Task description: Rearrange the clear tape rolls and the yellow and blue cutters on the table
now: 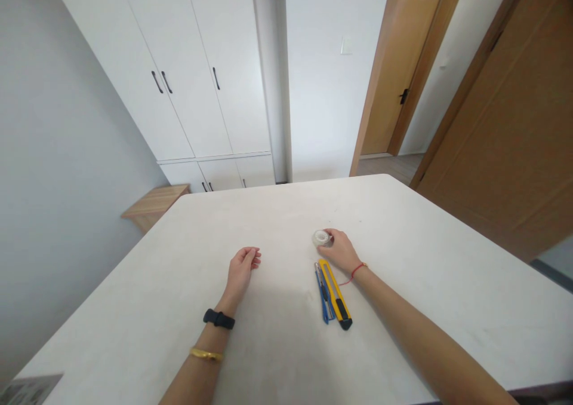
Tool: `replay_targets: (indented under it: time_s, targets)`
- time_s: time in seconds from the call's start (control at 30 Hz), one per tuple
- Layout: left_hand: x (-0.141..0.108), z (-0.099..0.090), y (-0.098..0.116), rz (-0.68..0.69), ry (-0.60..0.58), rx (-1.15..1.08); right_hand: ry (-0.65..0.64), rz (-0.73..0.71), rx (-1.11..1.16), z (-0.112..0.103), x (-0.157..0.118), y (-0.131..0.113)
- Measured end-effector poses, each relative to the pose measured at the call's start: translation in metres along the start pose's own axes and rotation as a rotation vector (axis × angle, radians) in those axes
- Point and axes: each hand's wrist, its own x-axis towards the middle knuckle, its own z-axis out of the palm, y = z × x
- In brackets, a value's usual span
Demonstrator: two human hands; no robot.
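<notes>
The right grip [341, 251] rests low on the white worktop [416, 315], its fingers [330, 238] reaching forward and inward against the side of a clear tape roll [320, 238]. The roll sits just ahead of that hand, at its fingertips. Whether the fingers close around it or only touch it, I cannot tell. The left grip [242, 266] lies well apart on the worktop, its fingers curled narrow and holding nothing, so the right is clearly the nearer hand to the roll.

Just below the right grip, toward the person, a yellow utility knife [335, 294] and a slim blue tool [324, 294] lie side by side, nearly touching. Their long axes slant from the person toward the roll. A black band [219, 319] and a gold bangle [206, 354] circle the left wrist and forearm, and a red cord [357, 270] circles the right wrist.
</notes>
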Motion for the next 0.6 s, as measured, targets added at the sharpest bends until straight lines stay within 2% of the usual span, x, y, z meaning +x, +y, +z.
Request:
replay_targets:
  time_s: [0.27,0.47,0.6]
  targets:
    - [0.003,0.001,-0.005,-0.001,-0.005,0.029,0.037,0.043,-0.139,-0.02,0.044,0.037]
    - [0.005,0.002,-0.007,0.018,0.007,0.044,0.151,0.183,-0.193,-0.025,0.076,0.073]
    - [0.005,0.003,-0.008,0.02,0.01,0.05,0.159,0.234,-0.204,-0.029,0.089,0.089]
